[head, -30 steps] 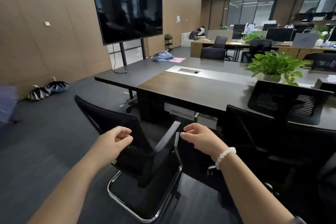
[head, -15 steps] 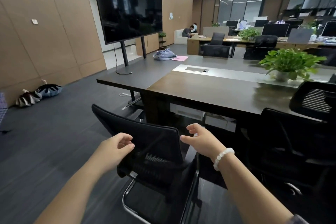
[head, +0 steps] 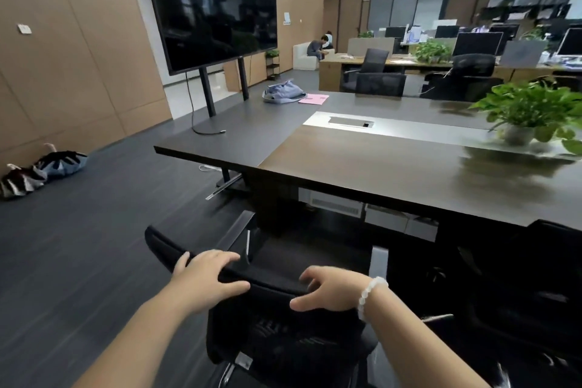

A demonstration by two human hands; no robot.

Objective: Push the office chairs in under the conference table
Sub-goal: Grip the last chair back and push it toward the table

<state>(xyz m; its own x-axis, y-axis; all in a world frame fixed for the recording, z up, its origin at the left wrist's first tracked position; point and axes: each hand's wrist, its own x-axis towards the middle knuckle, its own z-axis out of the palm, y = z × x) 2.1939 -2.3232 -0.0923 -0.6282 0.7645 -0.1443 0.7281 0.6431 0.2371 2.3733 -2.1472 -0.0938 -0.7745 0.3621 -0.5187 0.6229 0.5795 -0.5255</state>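
A black mesh office chair (head: pixel 283 334) stands right in front of me, its back towards me, facing the long dark conference table (head: pixel 362 164). My left hand (head: pixel 208 277) grips the top edge of the chair's backrest, fingers over the far side and thumb on the near side. My right hand (head: pixel 330 290), with a white bead bracelet on the wrist, grips the same top edge a little to the right. The chair's seat lies just short of the table's near edge. A second black chair (head: pixel 541 264) sits at the table to the right.
A potted plant (head: pixel 529 113), a blue-grey bag (head: pixel 283 91) and pink paper (head: pixel 313 98) lie on the table. A large screen on a stand (head: pixel 208 6) is at the table's far left end. Bags (head: pixel 44 167) lie on the floor by the wall. Desks and a seated person are beyond.
Both hands, held apart in the air before, have come down and taken hold of the backrest's top edge. The chair has turned to face the table and stands closer to it.
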